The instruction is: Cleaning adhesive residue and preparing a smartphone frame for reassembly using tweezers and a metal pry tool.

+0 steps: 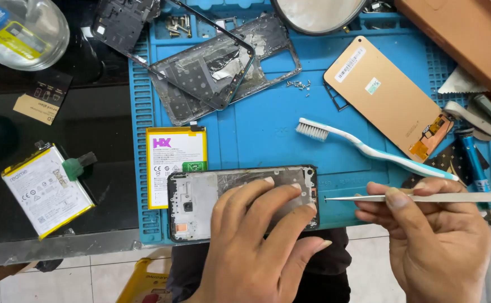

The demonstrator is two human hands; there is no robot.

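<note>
My left hand (256, 241) comes up from the bottom edge, palm down, fingers slightly spread and pressed flat on the phone frame (211, 205) — the opened phone body lying at the near edge of the blue work mat (268, 129), partly over a yellow-edged battery (175, 157). My right hand (430, 241) sits to the right of it, thumb and forefinger pinched shut on a pair of metal tweezers (414, 197); the tweezers lie level, the tip pointing left and stopping just short of the frame's right edge, not touching it.

The frame's near edge lies close to the mat's front border, with tiled floor below. The middle of the mat between the frame and the toothbrush (369, 148) is bare blue, open enough for the tweezers to swing. To the right the room closes up: tools crowd the mat's right side near my knuckles.

By count I see two batteries — the one under the frame and a second battery (46, 188) off the mat on the dark table to the left. One toothbrush, one copper-backed display panel (386, 92), two stripped frames (223, 67) stacked at the top of the mat, and a small heap of screws (298, 85) beside them.
</note>
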